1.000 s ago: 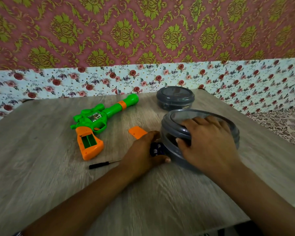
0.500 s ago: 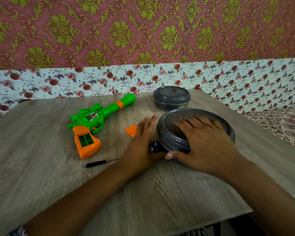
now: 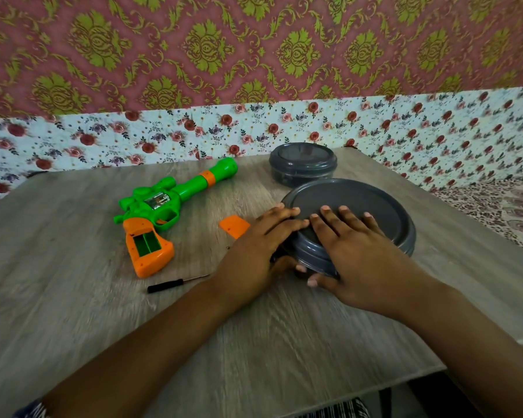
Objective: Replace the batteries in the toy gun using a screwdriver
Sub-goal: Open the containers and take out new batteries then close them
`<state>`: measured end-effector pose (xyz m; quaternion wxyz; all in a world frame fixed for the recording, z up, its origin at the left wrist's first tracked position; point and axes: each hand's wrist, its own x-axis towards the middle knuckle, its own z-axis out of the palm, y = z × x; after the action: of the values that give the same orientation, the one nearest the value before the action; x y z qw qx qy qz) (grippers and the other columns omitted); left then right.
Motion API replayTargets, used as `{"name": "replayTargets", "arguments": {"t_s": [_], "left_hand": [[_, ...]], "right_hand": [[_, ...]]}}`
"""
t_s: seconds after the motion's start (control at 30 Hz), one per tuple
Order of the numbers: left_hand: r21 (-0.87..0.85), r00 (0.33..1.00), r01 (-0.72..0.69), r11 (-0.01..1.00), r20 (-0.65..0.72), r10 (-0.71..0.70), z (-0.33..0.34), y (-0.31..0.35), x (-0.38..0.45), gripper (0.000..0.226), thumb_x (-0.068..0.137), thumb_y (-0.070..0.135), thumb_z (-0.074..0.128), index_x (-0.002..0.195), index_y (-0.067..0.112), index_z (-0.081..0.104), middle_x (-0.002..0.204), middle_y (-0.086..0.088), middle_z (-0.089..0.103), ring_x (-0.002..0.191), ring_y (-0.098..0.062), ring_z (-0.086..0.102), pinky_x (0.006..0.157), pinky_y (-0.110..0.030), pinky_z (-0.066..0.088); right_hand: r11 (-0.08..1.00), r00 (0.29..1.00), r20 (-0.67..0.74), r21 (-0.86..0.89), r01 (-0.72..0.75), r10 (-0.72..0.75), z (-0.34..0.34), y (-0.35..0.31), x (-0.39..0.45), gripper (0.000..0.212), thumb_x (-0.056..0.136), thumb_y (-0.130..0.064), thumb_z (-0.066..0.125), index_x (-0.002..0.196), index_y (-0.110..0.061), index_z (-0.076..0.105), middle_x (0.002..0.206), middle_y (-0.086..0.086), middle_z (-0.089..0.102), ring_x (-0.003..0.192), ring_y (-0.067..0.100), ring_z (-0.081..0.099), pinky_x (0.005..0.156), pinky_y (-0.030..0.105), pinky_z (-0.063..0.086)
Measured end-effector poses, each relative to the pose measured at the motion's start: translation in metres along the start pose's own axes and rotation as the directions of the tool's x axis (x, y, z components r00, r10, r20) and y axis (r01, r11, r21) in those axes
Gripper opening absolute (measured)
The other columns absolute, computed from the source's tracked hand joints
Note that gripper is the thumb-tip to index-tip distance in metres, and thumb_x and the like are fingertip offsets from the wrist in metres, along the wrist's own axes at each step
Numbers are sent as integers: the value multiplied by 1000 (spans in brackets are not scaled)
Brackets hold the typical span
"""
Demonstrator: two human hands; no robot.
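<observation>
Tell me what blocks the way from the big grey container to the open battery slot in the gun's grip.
Little does. The orange cover lies on the table between the large container and the toy gun; the screwdriver lies nearer. The battery slot is uncovered. Both hands rest on the container's lid.

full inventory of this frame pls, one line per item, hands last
toy gun: 1, green with orange grip, table left, battery bay open and looks empty
battery cover: 1, orange, table, between gun and large container
screwdriver: 1, black handle, table, near side of the gun grip
large container: 1, dark grey, round, lid on, table centre-right
small container: 1, dark grey, round, lidded, behind the large one
table: 1, grey wood grain
left hand: 1, fingers straight on the lid's left edge
right hand: 1, fingers flat on the lid
</observation>
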<state>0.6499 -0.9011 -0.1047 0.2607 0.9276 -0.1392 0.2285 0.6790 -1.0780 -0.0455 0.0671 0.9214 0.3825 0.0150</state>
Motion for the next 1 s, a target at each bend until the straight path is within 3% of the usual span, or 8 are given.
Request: {"name": "replayTargets", "arguments": {"t_s": [0.07, 0.17, 0.2, 0.27, 0.33, 0.4, 0.5, 1.0], "left_hand": [[17, 1000, 9, 1000, 4, -10, -1, 1, 1, 61, 79, 47, 50, 136, 23, 46, 146, 2, 39, 140, -16, 27, 114, -28, 21], [2, 1000, 13, 1000, -18, -13, 1, 2, 1, 61, 77, 42, 57, 135, 23, 47, 146, 1, 40, 139, -15, 29, 114, -26, 22], [-7, 1000, 7, 1000, -25, -7, 2, 2, 0, 62, 76, 44, 56, 134, 24, 47, 145, 1, 41, 138, -14, 29, 113, -22, 21], [-12, 1000, 1, 1000, -29, -1, 4, 2, 0, 63, 75, 48, 52, 134, 26, 47, 144, 3, 41, 138, -11, 28, 112, -10, 15], [-11, 999, 6, 1000, -34, -6, 4, 3, 0, 64, 74, 48, 51, 134, 27, 46, 144, 4, 41, 138, -10, 27, 111, -6, 12], [-10, 999, 17, 1000, -38, -17, 4, 3, 0, 64, 74, 48, 50, 134, 28, 46, 144, 6, 41, 139, -10, 26, 111, -5, 11], [-9, 999, 21, 1000, -39, -21, 5, 3, 0, 64, 73, 47, 50, 134, 27, 46, 144, 6, 41, 139, -9, 26, 111, -7, 12], [84, 994, -43, 996, -92, 51, 6, 1, 2, 61, 73, 52, 55, 128, 26, 51, 135, 3, 51, 132, -10, 31, 107, -27, 27]], "right_hand": [[998, 999, 32, 53, 31, -33, -10, 4, -5, 94, 81, -64, 46, 148, -16, 1, 158, 9, 1, 145, 28, 3, 116, 44, 7], [951, 996, -82, 304, 52, -28, -33, 22, 0, 55, 86, -53, 46, 127, -18, 51, 121, 7, 60, 109, 19, 56, 89, 28, 41], [912, 987, -155, 409, 23, 45, -38, 32, 8, 41, 90, -48, 43, 112, -17, 61, 94, 3, 66, 84, 14, 60, 69, 26, 43], [872, 940, -235, 477, -108, 245, -36, 59, 36, 34, 96, -38, 39, 95, -12, 61, 81, 6, 61, 67, 10, 52, 58, 24, 36], [837, 881, -212, 463, -290, 423, -27, 82, 64, 38, 98, -37, 34, 98, -6, 57, 98, 17, 63, 75, 19, 55, 64, 29, 40], [776, 845, -58, 431, -460, 532, -17, 95, 84, 53, 99, -41, 27, 122, 0, 49, 127, 25, 52, 108, 34, 53, 89, 39, 42], [729, 829, 117, 420, -540, 547, -4, 99, 97, 68, 98, -48, 15, 139, 3, 32, 147, 24, 30, 134, 37, 33, 110, 40, 24], [784, 849, 47, 361, -505, 526, 10, 105, 105, 58, 100, -39, 14, 132, 1, 40, 131, 28, 47, 116, 39, 48, 94, 38, 37]]}}
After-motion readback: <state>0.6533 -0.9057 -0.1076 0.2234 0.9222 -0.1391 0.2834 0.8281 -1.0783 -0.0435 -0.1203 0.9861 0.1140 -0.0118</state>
